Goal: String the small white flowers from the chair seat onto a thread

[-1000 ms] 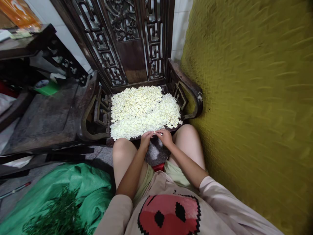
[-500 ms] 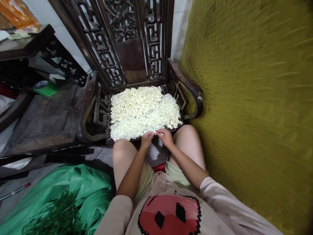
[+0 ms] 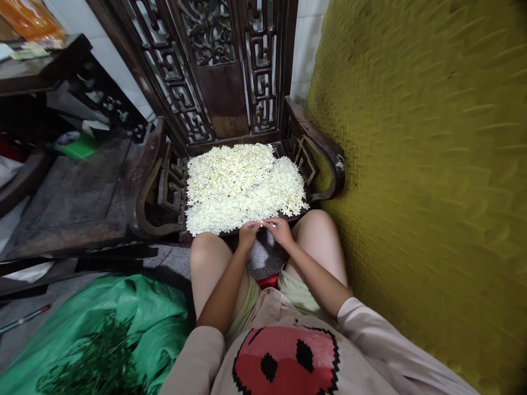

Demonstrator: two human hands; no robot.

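Observation:
White flowers with pale yellow tints cover the seat of a dark carved wooden chair in a thick layer. At the front edge of that seat my left hand and my right hand meet, fingertips almost touching. The fingers of each are pinched together. A small white flower shows as a speck between the fingertips; its details are too small to make out. The nearest blossoms lie just beyond my fingers.
Knees flank the chair's front. Close on the right rises a yellow textured panel. To the left stands a dark wooden seat bearing a green box. A green sack with leafy stems lies at lower left.
The view has shifted very slightly. Both hands stay at the seat's front edge, fingertips together, with hardly any movement.

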